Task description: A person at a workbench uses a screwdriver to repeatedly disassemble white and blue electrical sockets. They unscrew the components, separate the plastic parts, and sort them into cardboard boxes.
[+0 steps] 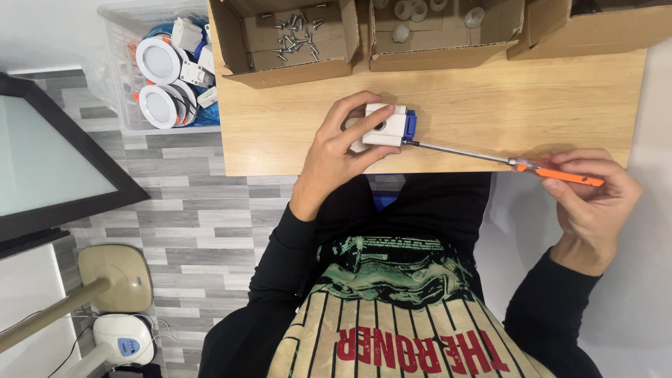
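The right hand hangs just off the table's near edge, fingers pinched around the orange handle of a screwdriver, whose thin metal shaft runs across the wood to a small white box with a blue end. The tip meets that blue end. The left hand lies on the table near its front edge, fingers and thumb closed around the white box, pressing it to the wood. Farther back stand open cardboard boxes: one holds loose screws, the next holds small white rings. Beside the table, a clear bin holds round white lamps.
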